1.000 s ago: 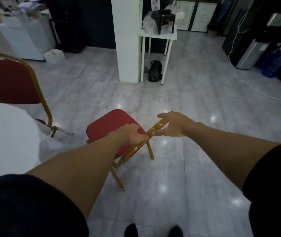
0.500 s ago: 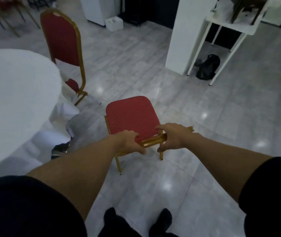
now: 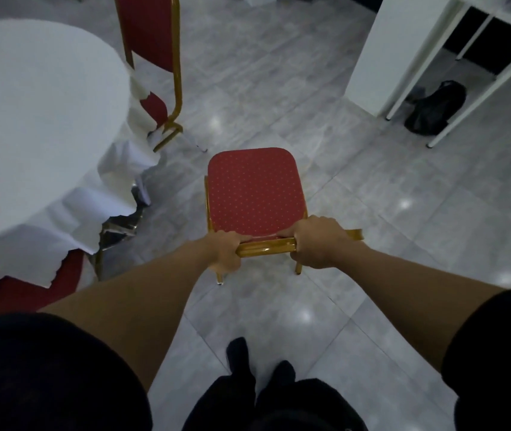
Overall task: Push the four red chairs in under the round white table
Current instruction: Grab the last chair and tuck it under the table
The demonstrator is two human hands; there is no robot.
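Observation:
A red chair (image 3: 254, 191) with a gold frame stands on the tiled floor in front of me, its dotted seat facing away. My left hand (image 3: 224, 251) and my right hand (image 3: 318, 242) both grip the gold top rail of its backrest. The round white table (image 3: 30, 119) with a draped cloth fills the left side, apart from this chair. A second red chair (image 3: 151, 35) stands at the table's far edge, its seat partly under the cloth. The red seat of a third chair (image 3: 24, 290) shows under the cloth at the lower left.
A white pillar (image 3: 382, 48) and a white side table (image 3: 453, 73) stand at the upper right, with a black bag (image 3: 434, 108) on the floor beneath. My feet (image 3: 257, 365) are just behind the held chair. Open tiled floor lies to the right.
The held chair has swung round so its seat points straight away from me. My view has turned left and down, bringing the table closer. Both hands kept their grip on the backrest rail.

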